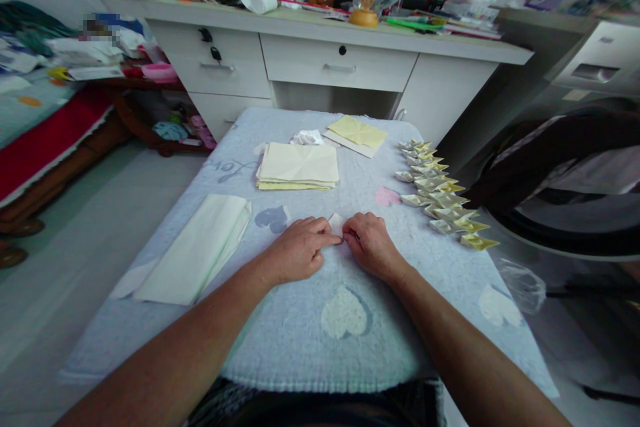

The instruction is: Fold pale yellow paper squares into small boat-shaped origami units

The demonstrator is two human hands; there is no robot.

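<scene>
Head view: right hand (370,240), grip pinched on small paper (336,222); left hand (300,250), grip unclear; both well inside cloth (295,327) edges.

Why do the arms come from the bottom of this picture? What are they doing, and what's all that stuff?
There's no robot here. A person wears a camera on their head, looking forward and down, so you see their own arms. The bare left hand and bare right hand meet at a small white piece of paper, partly hidden by fingers. On the pale blue cloth with hearts lie a stack of cream and yellow paper sheets, a long, pale greenish folded bundle and, on the right, little white-and-yellow folded boat shapes.
</scene>
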